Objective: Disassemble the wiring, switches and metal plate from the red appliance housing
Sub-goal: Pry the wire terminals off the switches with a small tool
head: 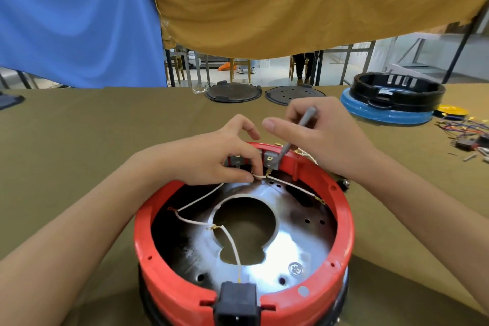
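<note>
Head view: left hand pinching white wire at switch; right hand gripping grey tool. Below hands, metal plate, wiring, socket still in red housing.

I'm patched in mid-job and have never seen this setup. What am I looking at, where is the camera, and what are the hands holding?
There is one picture, from a camera on the person's head, looking forward and down. No robot: two bare hands work on a red housing standing open side up on an olive-covered table. Inside lies a shiny metal plate with a big hole, crossed by white wires. A black socket sits at the near rim.

The left hand pinches a white wire end beside a grey switch at the far rim. The right hand holds a grey tool, its tip down at that switch.

Farther back lie two dark round lids, a black ring on a blue base, and loose coloured wires.
</note>
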`<state>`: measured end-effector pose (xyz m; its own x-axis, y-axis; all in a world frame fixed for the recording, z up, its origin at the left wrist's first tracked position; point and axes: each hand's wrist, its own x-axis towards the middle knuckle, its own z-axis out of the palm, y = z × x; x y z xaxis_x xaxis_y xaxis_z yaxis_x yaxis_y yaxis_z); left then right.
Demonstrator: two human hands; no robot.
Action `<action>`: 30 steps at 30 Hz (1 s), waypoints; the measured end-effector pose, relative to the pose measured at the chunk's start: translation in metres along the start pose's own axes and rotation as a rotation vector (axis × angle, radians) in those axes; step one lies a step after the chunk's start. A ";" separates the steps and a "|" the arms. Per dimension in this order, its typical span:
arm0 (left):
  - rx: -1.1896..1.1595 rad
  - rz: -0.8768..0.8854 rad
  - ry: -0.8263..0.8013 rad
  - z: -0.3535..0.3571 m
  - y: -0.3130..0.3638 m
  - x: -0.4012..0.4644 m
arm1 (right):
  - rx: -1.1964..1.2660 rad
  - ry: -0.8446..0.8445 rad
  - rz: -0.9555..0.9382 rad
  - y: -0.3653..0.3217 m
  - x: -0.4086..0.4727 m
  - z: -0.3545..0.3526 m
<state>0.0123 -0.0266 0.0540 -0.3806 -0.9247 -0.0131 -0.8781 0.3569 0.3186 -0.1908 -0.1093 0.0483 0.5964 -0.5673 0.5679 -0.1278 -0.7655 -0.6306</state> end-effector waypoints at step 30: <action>-0.074 0.026 0.035 0.002 0.002 0.014 | -0.629 -0.151 -0.384 -0.009 -0.012 -0.005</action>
<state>0.0043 -0.0381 0.0522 -0.3918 -0.9196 0.0292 -0.8437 0.3718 0.3872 -0.2010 -0.0966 0.0497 0.7866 -0.2124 0.5798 -0.2905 -0.9559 0.0441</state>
